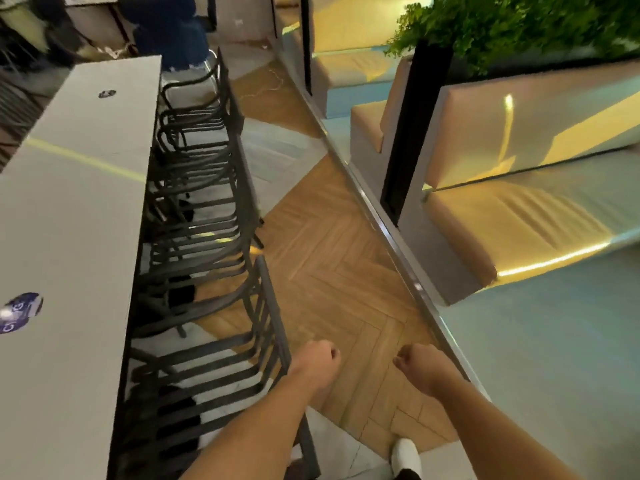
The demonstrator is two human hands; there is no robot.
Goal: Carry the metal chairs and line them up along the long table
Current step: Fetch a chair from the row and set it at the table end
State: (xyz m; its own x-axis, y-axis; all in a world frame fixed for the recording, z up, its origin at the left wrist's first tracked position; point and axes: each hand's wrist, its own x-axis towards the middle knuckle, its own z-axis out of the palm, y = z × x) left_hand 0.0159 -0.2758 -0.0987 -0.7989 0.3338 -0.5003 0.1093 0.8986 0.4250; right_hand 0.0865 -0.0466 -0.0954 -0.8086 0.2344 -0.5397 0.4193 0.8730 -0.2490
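Dark slatted metal chairs (207, 209) already tucked in a row along the long table (79, 202), both left hand (317, 362) and right hand (417, 362) loosely curled and empty, probably rigid, lightish frames, best grabbed by the top back rail.

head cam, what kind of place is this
Probably a cafe or restaurant seating area: a long table with metal chairs lined along it, padded bench seats across the aisle, and a plant above them.
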